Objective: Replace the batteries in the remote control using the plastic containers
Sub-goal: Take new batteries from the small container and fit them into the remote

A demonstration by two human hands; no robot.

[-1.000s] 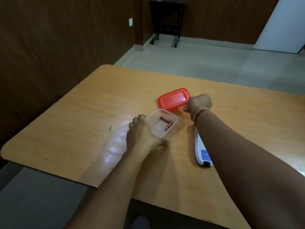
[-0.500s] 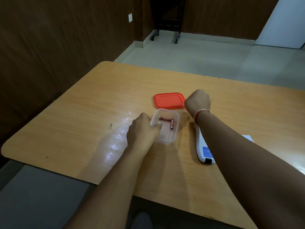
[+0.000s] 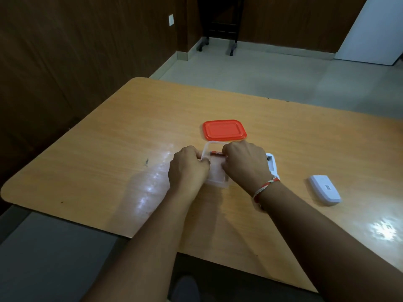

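The right hand (image 3: 245, 163) reaches into the clear plastic container (image 3: 214, 171), fingers curled narrow at the end of a red battery (image 3: 217, 153); whether they already pinch it cannot be told, since the knuckles hide the tips. The left hand (image 3: 188, 168) clamps the container's rim at 9 o'clock, steadying it. The battery lies along the container's far wall, at 12 o'clock from the hands. It looks small, rigid, smooth and prone to rolling, so a pinch across its middle seems safest. The container is probably light and thin-walled, likely to skid unless held. The red lid (image 3: 224, 130) lies just beyond. The remote control (image 3: 271, 163) peeks out at 3 o'clock, its detached cover (image 3: 325, 190) farther right on the table (image 3: 109, 160).
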